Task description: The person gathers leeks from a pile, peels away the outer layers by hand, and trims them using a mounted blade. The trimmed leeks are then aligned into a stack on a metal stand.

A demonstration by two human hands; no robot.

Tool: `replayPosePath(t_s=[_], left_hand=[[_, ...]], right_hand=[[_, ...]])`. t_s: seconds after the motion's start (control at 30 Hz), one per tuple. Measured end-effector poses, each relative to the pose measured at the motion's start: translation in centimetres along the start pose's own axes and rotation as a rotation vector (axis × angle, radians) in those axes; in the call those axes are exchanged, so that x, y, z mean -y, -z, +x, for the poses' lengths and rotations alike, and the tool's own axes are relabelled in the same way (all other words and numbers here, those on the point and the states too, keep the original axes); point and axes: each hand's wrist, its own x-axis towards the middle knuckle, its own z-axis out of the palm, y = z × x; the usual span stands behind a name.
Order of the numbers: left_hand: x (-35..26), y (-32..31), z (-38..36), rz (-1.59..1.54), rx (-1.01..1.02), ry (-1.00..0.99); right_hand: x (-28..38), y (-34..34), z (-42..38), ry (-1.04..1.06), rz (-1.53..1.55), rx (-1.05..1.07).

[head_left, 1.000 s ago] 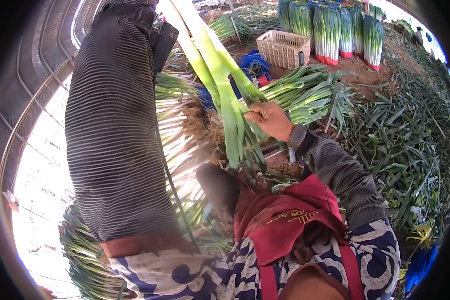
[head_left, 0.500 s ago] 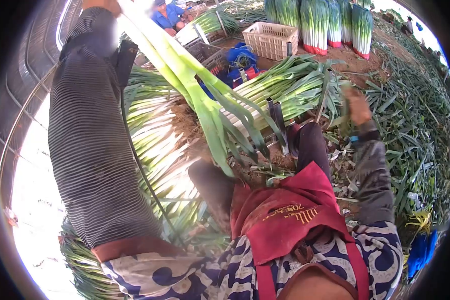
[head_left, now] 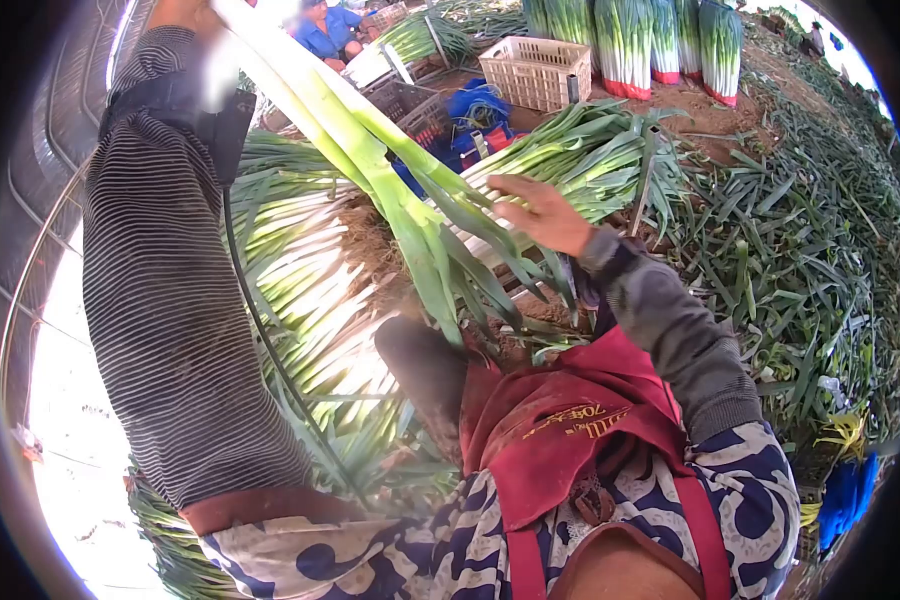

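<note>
The person's left hand (head_left: 182, 12), raised at the far left edge of view, grips the pale end of a leek bunch (head_left: 390, 190), which slants down to the right with its green leaves hanging above the knees. The right hand (head_left: 542, 212) is spread open, fingers loose, touching the leaves mid-bunch. Further cut leeks (head_left: 580, 160) lie piled just beyond; a plastic crate (head_left: 540, 72) stands farther off.

Under me the dirt ground (head_left: 715, 135) carries heaped leeks (head_left: 580, 160), strewn green trimmings (head_left: 810, 270) and a plastic crate (head_left: 548, 72) (pale, slotted).
</note>
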Motion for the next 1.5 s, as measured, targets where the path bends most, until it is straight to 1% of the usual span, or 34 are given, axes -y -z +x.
replayPosePath(t_s=[0.07,0.1,0.17,0.2,0.3,0.33,0.37,0.4,0.43,0.47,0.5,0.53,0.57,0.6,0.63,0.67,0.7,0.73,0.8,0.83,0.87,0.9,0.93,0.97,1.03,1.13,1.23,1.27,1.37,1.47,1.5], left_hand=[[-2.7,3.4,-0.1,0.061,-0.019,-0.086],[-2.3,2.7,0.0,0.073,-0.063,-0.106],[1.2,-3.0,3.0,-0.937,0.124,0.742],[3.1,-5.2,3.7,-1.438,0.225,1.17],[6.4,-7.3,3.0,-1.561,0.185,1.151],[7.1,-7.0,3.0,-1.544,0.192,1.154],[7.5,-7.0,3.0,-1.54,0.186,1.159],[7.7,-6.9,2.9,-1.533,0.185,1.165],[7.9,-7.0,2.9,-1.528,0.187,1.168],[8.1,-7.0,3.0,-1.525,0.183,1.169],[8.5,-6.9,3.2,-1.524,0.174,1.17],[8.7,-6.9,3.1,-1.521,0.163,1.175],[9.0,-6.9,2.9,-1.518,0.151,1.184],[9.2,-7.1,2.6,-1.535,0.153,1.158],[9.1,-7.5,2.4,-1.552,0.16,1.133],[8.1,-6.8,2.1,-1.568,0.166,1.106],[7.2,-5.7,1.2,-1.688,0.178,1.029],[3.4,-1.8,-0.3,-1.805,0.191,0.944],[3.5,-1.8,-0.1,-1.807,0.204,0.934],[7.7,-5.9,1.3,-1.691,0.2,1.011],[9.8,-8.0,2.3,-1.572,0.199,1.083],[8.4,-6.9,2.5,-1.547,0.17,1.107],[5.6,-4.7,2.3,-1.522,0.14,1.13],[3.5,-3.0,2.0,-1.497,0.107,1.154],[2.5,-2.0,2.0,-1.518,0.102,1.178],[1.9,-1.7,1.9,-1.494,0.106,1.193],[1.7,-2.2,1.5,-1.516,0.104,1.27],[1.4,-2.4,1.4,-1.516,0.096,1.279],[1.0,-3.1,1.0,-1.507,0.092,1.277],[1.2,-3.5,0.8,-1.486,0.127,1.226],[1.2,-3.5,0.8,-1.485,0.133,1.21]], right_hand=[[0.6,-1.6,1.1,0.072,-0.146,-0.016],[0.6,-1.7,1.1,0.006,-0.113,-0.019],[0.1,-1.8,1.0,-0.122,-0.051,-0.024],[-1.1,-2.1,0.5,-0.15,0.034,-0.086],[-3.7,-0.4,-2.8,-1.051,0.992,-0.231],[-7.7,0.8,-4.7,-0.673,0.452,-0.078],[-7.8,4.7,-4.9,-0.544,0.091,0.02],[-7.6,8.6,-5.0,-0.409,-0.369,0.088],[-7.4,12.4,-5.0,-0.285,-0.756,0.089],[-7.0,17.7,-4.8,0.012,-1.185,-0.046],[-6.0,22.5,-4.7,-0.111,-1.284,-0.224],[-4.2,27.5,-4.4,-0.311,-1.368,-0.457],[-1.9,31.7,-4.3,-0.449,-1.477,-0.692],[0.1,35.1,-4.4,-0.489,-1.598,-0.886],[1.9,36.8,-4.6,-0.433,-1.667,-1.053],[1.8,37.1,-4.8,-0.261,-1.686,-1.069],[1.8,37.4,-4.9,-0.092,-1.708,-1.072],[-0.5,37.3,-5.5,0.053,-1.311,-0.924],[-1.6,27.8,-6.3,0.066,-0.933,-0.444],[-1.9,22.9,-6.6,0.009,-0.718,-0.24],[-2.9,17.1,-7.4,-0.18,-0.452,-0.021],[-3.9,11.3,-8.3,-0.412,-0.221,0.15],[-2.0,7.2,-7.5,-0.551,-0.089,0.241],[-4.9,3.1,-8.6,-0.639,0.131,0.146],[-8.9,-1.8,-8.9,-0.615,0.065,0.233],[-5.5,-3.0,-6.9,-0.656,0.06,0.26],[-4.9,-3.7,-7.6,-0.662,-0.075,-0.032],[-5.5,-3.9,-8.0,-0.71,-0.063,-0.032],[-4.9,-4.4,-9.4,-0.619,-0.32,-0.199],[-3.6,-3.8,-9.8,-0.495,-0.267,-0.316],[-4.0,-4.0,-10.0,-0.529,-0.222,-0.229]])
